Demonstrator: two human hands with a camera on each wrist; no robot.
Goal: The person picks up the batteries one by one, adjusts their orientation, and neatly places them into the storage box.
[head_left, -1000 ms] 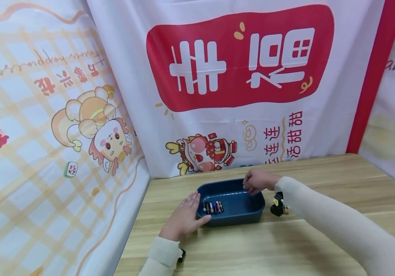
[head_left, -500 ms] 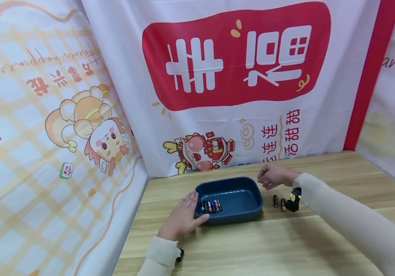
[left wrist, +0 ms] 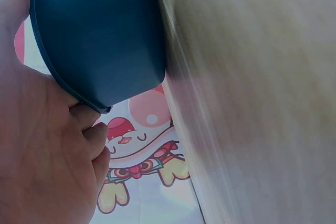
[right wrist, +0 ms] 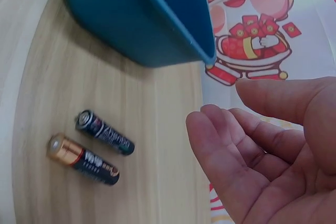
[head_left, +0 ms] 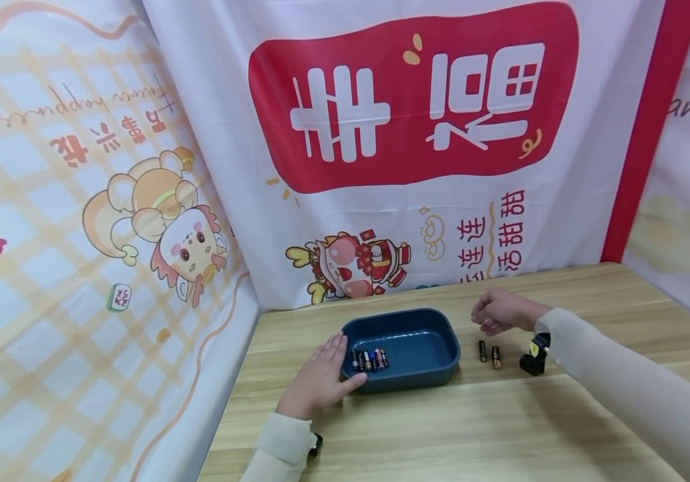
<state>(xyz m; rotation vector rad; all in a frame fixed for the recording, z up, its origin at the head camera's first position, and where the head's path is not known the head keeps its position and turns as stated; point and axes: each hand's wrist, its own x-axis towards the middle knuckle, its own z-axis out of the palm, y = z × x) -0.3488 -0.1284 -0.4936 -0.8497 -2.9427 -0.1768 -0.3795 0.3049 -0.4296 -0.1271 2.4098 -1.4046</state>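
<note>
A dark blue oblong tub (head_left: 411, 383) stands on the wooden table. Several small batteries (head_left: 370, 360) lie side by side in its left end. My left hand (head_left: 319, 381) rests on the tub's left end, fingers extended along the rim and thumb spread toward the front. In the left wrist view, that hand (left wrist: 47, 140) touches the rim. To the right of the tub, my right hand (head_left: 504, 311) hovers above the table, fingers loosely bent and holding nothing. A black battery (right wrist: 105, 132) and a black-and-copper battery (right wrist: 84, 159) lie near it on the table.
The wooden table (head_left: 417, 435) reaches up to a white printed cloth (head_left: 212, 100) behind and at the left. A black wrist camera (head_left: 534, 355) is strapped below the right wrist.
My right hand has moved from over the tub's right end out to the right. Two batteries on the table, earlier hidden behind the wrist, now show. The left hand has stayed on the tub.
</note>
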